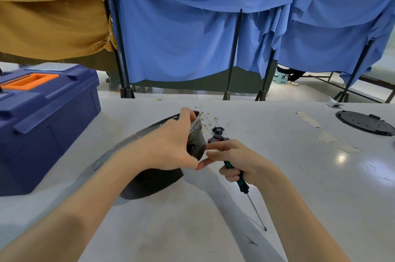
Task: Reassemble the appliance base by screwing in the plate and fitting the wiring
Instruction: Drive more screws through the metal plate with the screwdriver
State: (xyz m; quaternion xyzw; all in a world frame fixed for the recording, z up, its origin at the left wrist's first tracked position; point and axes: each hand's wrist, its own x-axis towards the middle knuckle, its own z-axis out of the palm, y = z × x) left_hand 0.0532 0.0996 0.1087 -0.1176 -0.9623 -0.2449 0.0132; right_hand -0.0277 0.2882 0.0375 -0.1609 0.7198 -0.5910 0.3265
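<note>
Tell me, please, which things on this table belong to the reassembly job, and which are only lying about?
For the job:
- appliance base, gripped by the left hand
- screwdriver, held in the right hand
- wiring
- black connector
- round black plate

Lying about:
- blue toolbox
- tape scraps
- blue curtains

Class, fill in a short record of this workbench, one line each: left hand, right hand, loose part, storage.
Left hand: grips the dark curved appliance base, tilted on the white table.
Right hand: holds the green-handled screwdriver, tip pointing towards the person.
Loose part: black round perforated plate, far right, untouched.
Storage: blue plastic toolbox with orange handle, at left.
</note>
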